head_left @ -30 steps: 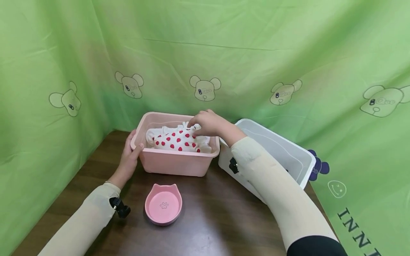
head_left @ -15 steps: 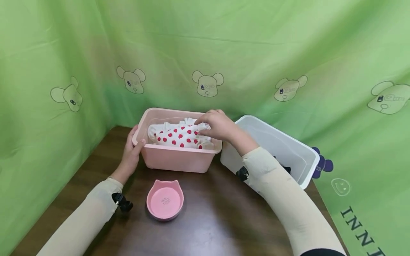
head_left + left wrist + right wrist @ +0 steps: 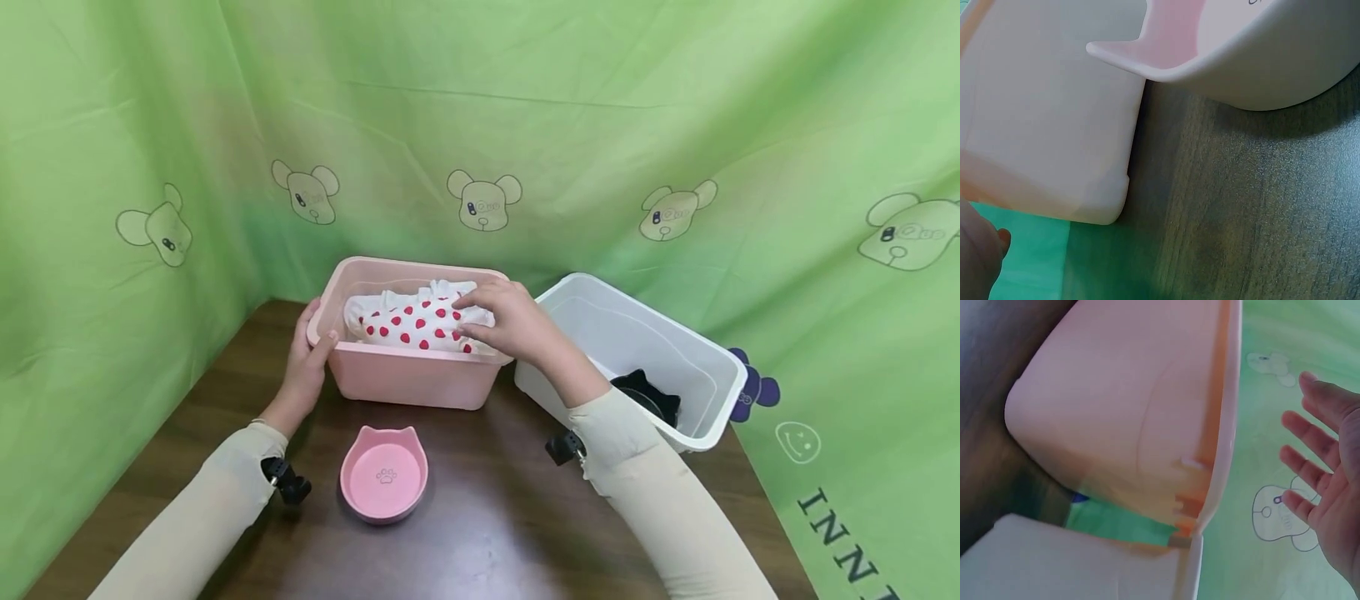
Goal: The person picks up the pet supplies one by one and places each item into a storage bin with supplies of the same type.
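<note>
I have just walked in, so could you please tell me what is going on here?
A person's left hand grips the left end of a rectangular pink plastic bin with a white, red-spotted cloth inside. The right hand hovers above the bin's right end, fingers apart, holding nothing. In front, a round pink cat-eared dish stands on the brown wooden table; to the right is a rectangular white bin with a black dish inside.

A light green, softly creased fabric curtain [image 3: 420, 108] encloses the back and both sides, printed with a row of outlined big-eared animal heads [image 3: 483, 204], a round smiley [image 3: 798, 442] and dark capital letters [image 3: 843, 542]. Pale light glares off the dark brown, wood-grained surface [image 3: 232, 392].
</note>
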Demonstrator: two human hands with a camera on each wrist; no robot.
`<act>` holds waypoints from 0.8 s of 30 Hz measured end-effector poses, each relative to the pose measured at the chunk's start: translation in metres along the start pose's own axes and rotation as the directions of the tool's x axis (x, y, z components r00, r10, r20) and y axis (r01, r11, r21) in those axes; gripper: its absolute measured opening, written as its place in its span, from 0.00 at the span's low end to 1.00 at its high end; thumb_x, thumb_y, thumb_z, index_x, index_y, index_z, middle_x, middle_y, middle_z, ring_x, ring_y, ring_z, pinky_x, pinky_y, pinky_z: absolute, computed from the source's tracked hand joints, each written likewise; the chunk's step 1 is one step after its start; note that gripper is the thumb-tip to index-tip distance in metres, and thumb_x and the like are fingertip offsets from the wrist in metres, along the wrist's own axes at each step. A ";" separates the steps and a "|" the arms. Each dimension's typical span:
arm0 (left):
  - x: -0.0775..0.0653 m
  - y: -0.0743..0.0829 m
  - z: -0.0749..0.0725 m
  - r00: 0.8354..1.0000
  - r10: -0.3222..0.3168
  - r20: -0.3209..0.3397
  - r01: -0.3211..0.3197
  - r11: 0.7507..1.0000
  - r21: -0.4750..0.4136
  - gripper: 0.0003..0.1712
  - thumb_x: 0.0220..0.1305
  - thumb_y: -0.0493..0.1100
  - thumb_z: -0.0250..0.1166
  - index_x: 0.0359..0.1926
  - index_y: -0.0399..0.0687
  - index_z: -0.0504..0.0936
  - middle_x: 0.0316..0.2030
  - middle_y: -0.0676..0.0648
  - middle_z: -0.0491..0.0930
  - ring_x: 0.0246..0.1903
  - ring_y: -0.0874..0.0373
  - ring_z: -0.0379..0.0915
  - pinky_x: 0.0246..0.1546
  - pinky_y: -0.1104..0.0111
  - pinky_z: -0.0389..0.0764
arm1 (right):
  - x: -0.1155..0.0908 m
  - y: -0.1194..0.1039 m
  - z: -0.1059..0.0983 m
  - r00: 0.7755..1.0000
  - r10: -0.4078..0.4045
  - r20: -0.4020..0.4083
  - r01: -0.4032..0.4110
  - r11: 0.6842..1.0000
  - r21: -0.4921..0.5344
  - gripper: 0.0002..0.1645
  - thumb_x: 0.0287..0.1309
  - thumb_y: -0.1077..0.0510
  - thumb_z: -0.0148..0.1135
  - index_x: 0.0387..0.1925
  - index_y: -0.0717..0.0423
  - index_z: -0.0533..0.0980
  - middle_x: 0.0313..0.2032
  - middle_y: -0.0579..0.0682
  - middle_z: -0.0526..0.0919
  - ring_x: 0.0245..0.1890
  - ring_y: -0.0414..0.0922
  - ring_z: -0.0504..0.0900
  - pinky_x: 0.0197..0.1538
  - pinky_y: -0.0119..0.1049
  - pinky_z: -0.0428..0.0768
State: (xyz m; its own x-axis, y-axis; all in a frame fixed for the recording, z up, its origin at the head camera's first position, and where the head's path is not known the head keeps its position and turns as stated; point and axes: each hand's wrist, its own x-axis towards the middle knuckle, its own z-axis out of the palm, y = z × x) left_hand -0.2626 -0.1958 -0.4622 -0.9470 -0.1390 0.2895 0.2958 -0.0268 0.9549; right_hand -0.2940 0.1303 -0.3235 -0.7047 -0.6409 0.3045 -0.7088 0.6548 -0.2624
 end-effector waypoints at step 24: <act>-0.001 0.004 0.003 1.000 -0.004 -0.003 0.004 1.000 -0.026 0.38 0.76 0.36 0.49 0.82 0.48 0.47 0.79 0.44 0.51 0.76 0.50 0.50 0.75 0.65 0.54 | -0.040 -0.025 0.027 0.979 -0.121 -0.166 0.135 0.988 0.078 0.15 0.57 0.55 0.76 0.47 0.52 0.86 0.44 0.46 0.89 0.50 0.46 0.81 0.58 0.43 0.76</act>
State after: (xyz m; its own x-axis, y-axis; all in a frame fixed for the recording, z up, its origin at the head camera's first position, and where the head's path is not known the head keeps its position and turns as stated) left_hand -0.2609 -0.1930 -0.4589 -0.9478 -0.1422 0.2856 0.2954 -0.0531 0.9539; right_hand -0.2493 0.1289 -0.3543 -0.5990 -0.6398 0.4815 -0.7978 0.5287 -0.2899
